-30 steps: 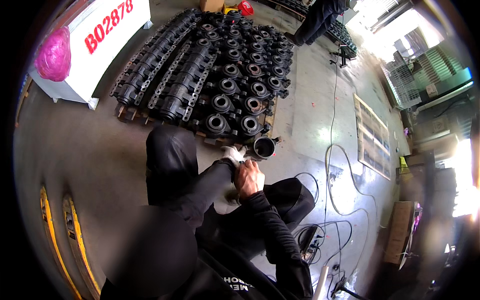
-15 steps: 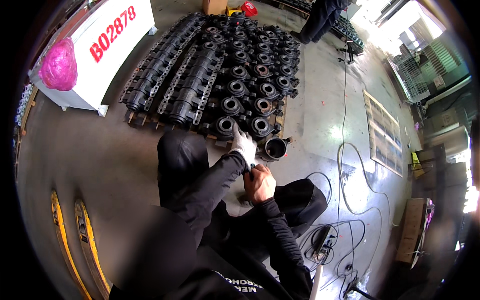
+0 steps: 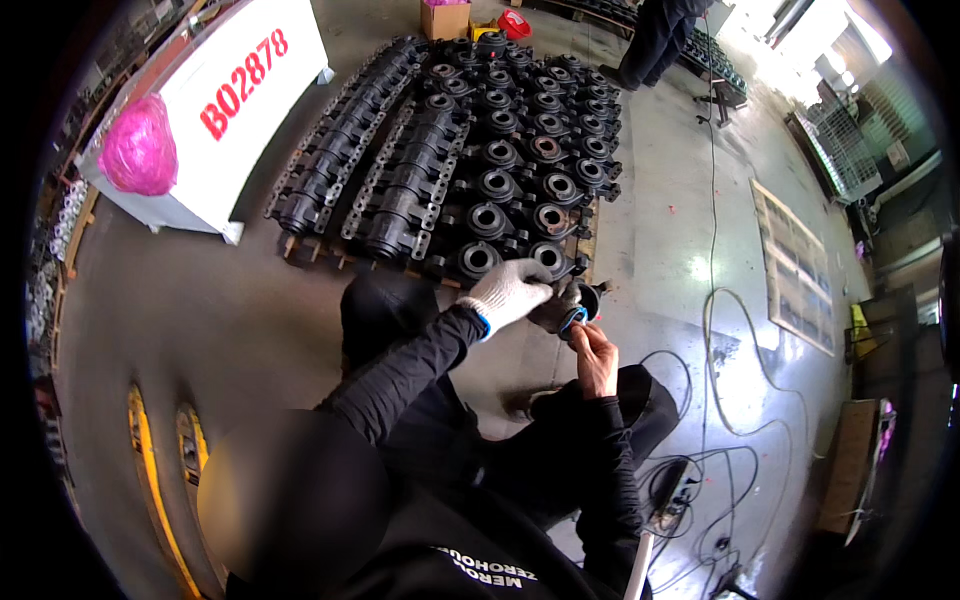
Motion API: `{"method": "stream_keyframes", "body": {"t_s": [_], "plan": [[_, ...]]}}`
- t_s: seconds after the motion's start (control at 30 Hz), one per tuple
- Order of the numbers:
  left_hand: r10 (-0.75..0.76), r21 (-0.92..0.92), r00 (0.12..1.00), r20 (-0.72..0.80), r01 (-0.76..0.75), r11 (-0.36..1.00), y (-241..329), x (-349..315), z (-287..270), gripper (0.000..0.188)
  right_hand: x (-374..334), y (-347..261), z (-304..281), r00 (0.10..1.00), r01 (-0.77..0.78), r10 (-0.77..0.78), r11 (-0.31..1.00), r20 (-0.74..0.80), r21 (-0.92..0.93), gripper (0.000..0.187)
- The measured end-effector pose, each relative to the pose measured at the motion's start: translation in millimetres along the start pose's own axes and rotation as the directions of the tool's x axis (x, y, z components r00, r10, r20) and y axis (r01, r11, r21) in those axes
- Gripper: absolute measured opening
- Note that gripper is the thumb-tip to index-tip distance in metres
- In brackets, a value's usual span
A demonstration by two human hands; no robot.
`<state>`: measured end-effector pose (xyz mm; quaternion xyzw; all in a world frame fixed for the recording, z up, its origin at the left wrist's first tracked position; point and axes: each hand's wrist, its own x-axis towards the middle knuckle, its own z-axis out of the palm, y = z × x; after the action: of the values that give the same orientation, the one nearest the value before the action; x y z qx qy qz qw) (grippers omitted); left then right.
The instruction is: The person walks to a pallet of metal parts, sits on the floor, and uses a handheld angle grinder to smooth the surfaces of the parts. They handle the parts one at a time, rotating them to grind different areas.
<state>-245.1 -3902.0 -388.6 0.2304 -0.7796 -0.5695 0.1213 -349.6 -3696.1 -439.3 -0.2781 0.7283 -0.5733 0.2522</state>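
A white knit glove covers my left hand, its blue cuff at the wrist. My right hand is bare, and its thumb and fingers pinch the blue-edged cuff of a second, greyish work glove. That glove hangs between my hands, with my left fingers closed at its other side. Just behind it a round black metal housing is partly hidden by the glove. Close beyond my hands, rows of black ring-shaped castings sit on a wooden pallet.
Two long black cylindrical assemblies lie on the pallet's left side. A white crate with a pink wrapped bundle stands far left. Yellow forks lie lower left. Cables and a power strip are at right. A person stands at the back.
My hands have moved apart; earlier the bare right hand was at the left glove's cuff. Now the second glove shows between them, its cuff in my right fingers. The view has shifted slightly.
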Motion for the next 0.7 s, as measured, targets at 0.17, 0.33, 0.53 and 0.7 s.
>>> {"method": "stream_keyframes", "body": {"t_s": [0.17,0.33,0.53,0.7], "plan": [[-0.215,-0.491,0.933,0.287,0.336,0.804,19,-20,12,0.024,12,4,12,0.993,-0.022,0.021,1.000,-0.118,-0.003,0.021],[-0.035,-0.329,0.970,0.239,0.115,0.937,10,-23,20,0.040,6,-2,25,0.935,0.115,-0.201,0.951,-0.292,-0.286,0.017],[-0.212,-0.162,0.961,0.179,0.242,0.957,15,-25,28,0.035,-2,-19,32,0.949,0.035,-0.115,0.964,-0.294,-0.264,0.032],[-0.264,-0.173,0.959,0.098,0.278,0.945,-19,-22,40,0.026,-2,-6,36,0.958,0.023,-0.064,0.988,-0.280,-0.150,0.034]]}}
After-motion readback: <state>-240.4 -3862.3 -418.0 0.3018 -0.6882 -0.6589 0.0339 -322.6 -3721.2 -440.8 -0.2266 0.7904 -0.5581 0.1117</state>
